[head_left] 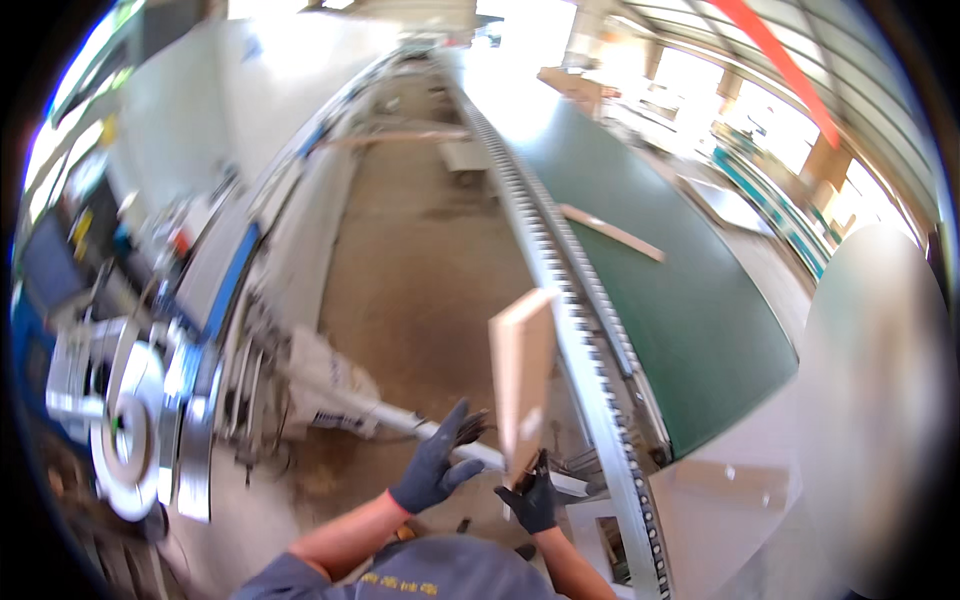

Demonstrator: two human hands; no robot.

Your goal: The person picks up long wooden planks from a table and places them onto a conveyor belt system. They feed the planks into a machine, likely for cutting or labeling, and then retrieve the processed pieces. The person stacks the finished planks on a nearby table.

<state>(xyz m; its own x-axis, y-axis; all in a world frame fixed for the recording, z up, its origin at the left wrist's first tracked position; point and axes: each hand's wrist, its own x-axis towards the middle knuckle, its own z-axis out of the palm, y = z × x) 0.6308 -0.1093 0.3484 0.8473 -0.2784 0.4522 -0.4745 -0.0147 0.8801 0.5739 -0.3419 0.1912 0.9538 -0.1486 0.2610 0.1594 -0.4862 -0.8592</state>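
Note:
A light-coloured wooden board (524, 375) stands tilted upward in front of me, its lower end at my right hand. My right hand (531, 497), in a dark work glove, is closed round that lower end. To the left, my left hand (438, 462), gloved in dark grey with a red cuff, is apart from the board with its thumb and fingers spread. Nothing shows in it. The board's upper end overlaps the roller rail (560, 300) in view.
A green conveyor belt (650, 330) runs along the right, with a narrow wooden strip (612, 233) lying on it. At left stands a machine with a white roll (130, 440). A white sack (325, 380) lies beside the left-hand machinery. A metal bar (400, 415) crosses before me.

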